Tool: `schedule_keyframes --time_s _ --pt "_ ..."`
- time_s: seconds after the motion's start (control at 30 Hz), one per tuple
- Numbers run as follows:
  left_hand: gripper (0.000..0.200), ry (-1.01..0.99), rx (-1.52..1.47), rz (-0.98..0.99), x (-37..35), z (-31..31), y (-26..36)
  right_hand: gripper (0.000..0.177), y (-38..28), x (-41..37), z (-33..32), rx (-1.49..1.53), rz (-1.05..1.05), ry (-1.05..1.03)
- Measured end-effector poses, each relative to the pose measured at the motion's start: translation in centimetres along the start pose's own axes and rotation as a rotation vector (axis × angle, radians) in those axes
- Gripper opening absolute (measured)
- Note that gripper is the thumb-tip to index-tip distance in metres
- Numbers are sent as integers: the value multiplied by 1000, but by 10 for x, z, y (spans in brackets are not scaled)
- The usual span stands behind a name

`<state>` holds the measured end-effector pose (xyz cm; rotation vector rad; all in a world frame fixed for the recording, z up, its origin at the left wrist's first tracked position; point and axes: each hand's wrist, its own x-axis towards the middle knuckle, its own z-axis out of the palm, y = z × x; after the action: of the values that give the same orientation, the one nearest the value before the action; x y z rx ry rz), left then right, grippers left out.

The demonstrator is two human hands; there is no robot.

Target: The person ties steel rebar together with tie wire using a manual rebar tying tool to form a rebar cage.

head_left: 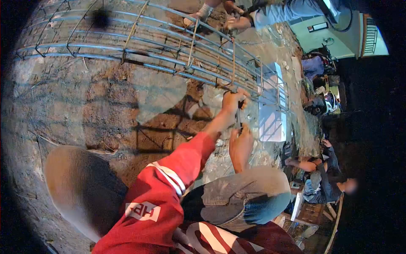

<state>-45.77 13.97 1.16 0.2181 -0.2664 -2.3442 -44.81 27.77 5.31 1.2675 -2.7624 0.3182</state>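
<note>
A long rebar cage (169, 70) of bars and square stirrups stretches across the upper part of the head view. My left hand (233, 101), at the end of the red sleeve, is closed at the cage's lower edge, near a stirrup. Just below it my right hand (242, 146) is closed too, its fingers curled. Between the two hands runs a thin dark tool (239, 118); its kind is hard to make out, and the hands cover its ends.
A white block (272, 122) lies beside the cage's right end. Another person's hand (239, 22) is at the cage's far side. At right, a person (323, 178) sits near a wooden crate (310, 213). A motorbike (327, 103) and a pale house (338, 40) stand beyond.
</note>
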Motion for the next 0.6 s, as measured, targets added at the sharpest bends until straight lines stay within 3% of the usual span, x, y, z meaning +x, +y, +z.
schedule_keyframes --time_s 0.03,0.07,0.17,0.2,0.33,0.37,0.4,0.47,0.5,0.53,0.57,0.6 --pt "18 181 94 117 -3 6 -4 36 3 -1 1 -86 6 60" --pt "18 183 89 114 -5 8 -3 30 5 -1 4 -42 1 -3" --pt "24 463 546 199 -10 12 2 26 7 -1 16 -9 108 -98" --pt "28 564 482 182 -22 24 15 24 14 -1 22 -63 -64 -14" --pt "23 527 572 142 -21 4 16 16 68 24 67 245 -108 -156" --pt "23 267 357 -23 -19 -13 24 16 46 24 54 251 -117 -155" --pt "24 9 141 -176 -16 -29 32 15 24 23 38 481 60 -373" --pt "26 -80 79 -200 -28 -43 51 17 -2 21 9 925 382 -852" --pt "29 -178 13 -253 -35 -44 52 17 13 27 13 927 374 -863" --pt "31 -326 -126 -227 -39 -45 46 18 36 36 25 1376 409 -1376" --pt "31 -317 -116 -233 -41 -41 46 21 53 41 39 1825 412 -1895" --pt "38 -345 -183 -267 -45 -33 47 22 53 45 49 1799 313 -1946"
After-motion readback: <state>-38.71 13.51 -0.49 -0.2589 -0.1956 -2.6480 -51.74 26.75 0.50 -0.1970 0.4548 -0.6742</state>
